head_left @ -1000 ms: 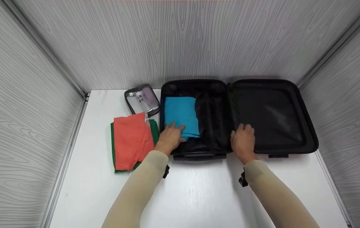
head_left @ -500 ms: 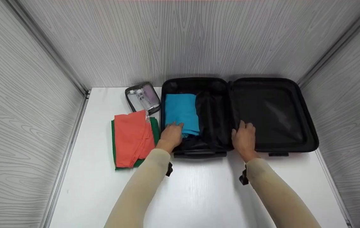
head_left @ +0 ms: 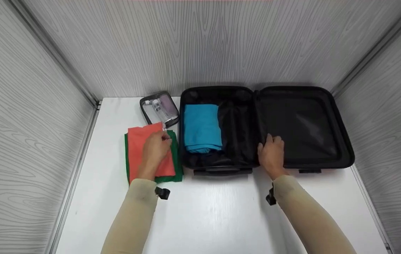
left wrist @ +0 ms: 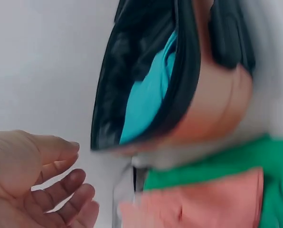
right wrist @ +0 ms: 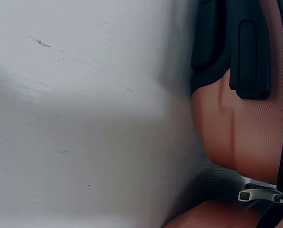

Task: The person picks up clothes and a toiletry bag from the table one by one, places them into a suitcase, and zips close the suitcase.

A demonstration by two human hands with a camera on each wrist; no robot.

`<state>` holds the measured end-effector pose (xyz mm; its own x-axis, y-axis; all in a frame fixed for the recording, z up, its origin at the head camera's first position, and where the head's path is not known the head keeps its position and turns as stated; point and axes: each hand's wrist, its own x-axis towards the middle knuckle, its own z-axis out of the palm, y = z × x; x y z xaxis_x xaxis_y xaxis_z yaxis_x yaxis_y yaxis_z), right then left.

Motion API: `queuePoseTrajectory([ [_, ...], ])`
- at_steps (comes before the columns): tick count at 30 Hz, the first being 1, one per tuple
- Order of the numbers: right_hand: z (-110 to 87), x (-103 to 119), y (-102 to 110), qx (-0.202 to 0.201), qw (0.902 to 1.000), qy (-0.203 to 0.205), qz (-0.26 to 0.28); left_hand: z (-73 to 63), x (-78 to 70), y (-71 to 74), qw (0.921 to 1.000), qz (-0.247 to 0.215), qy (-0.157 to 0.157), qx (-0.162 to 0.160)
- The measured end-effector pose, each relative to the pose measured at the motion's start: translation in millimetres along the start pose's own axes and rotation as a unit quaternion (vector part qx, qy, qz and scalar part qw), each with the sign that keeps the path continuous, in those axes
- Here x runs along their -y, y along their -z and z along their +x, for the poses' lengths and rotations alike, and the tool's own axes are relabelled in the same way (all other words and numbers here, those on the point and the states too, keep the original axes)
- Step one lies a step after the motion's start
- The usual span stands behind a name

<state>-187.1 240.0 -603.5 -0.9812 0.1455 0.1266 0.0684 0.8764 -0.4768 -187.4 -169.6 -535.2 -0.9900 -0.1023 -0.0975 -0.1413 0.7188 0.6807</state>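
Observation:
In the head view my left hand (head_left: 155,150) is over a folded coral cloth (head_left: 135,144), which lies on a folded green cloth (head_left: 174,171). Its fingers are loosely bent with nothing between them; the left wrist view shows the same hand (left wrist: 46,185) apart from the cloths. An opened suitcase (head_left: 302,130) with a black lining lies to the right. Inside its left half is a folded blue cloth (head_left: 202,125). My right hand (head_left: 271,153) grips the suitcase's near edge by the hinge, fingers bent over it; the right wrist view hardly shows this hand.
A clear, black-edged pouch (head_left: 160,109) with small bottles lies behind the cloths, beside the suitcase. White table surface (head_left: 214,211) stretches in front. Grey wood-grain panels (head_left: 204,42) stand behind and at both sides. A zipper pull (right wrist: 260,194) hangs at the suitcase's outer edge.
My left hand has left the blue cloth and moved left, out of the suitcase, to above the coral cloth. The blue cloth stays in the suitcase. My right hand stays put.

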Motion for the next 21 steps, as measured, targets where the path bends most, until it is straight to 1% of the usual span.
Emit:
queuePoseTrajectory([
  [3,1.1,0.7,-0.3,-0.004,1.0,0.008,-0.004,-5.2,24.2,15.8,0.9994,0.001,0.034,-0.006],
  [5,1.8,1.1,-0.1,-0.008,0.9999,0.011,-0.005,-8.3,40.2,22.9,0.9986,0.01,0.05,-0.011],
  [7,2.1,1.5,0.3,-0.012,0.9997,0.016,-0.01,-10.8,54.3,28.5,0.9975,0.025,0.064,-0.014],
  [10,2.1,1.5,0.7,-0.017,0.9993,0.028,-0.019,-13.3,70.8,32.9,0.9948,0.049,0.088,-0.015],
  [13,1.6,1.3,1.3,-0.018,0.999,0.034,-0.023,-14.9,83.3,34.2,0.9916,0.066,0.111,-0.009],
  [16,0.8,1.0,2.3,-0.009,0.9996,0.024,-0.012,-16.5,91.5,34.2,0.9881,0.067,0.138,0.002],
  [21,-0.4,-0.1,3.6,0.013,0.9999,0.005,0.0,-19.9,101.1,34.2,0.9802,0.051,0.185,0.048],
])
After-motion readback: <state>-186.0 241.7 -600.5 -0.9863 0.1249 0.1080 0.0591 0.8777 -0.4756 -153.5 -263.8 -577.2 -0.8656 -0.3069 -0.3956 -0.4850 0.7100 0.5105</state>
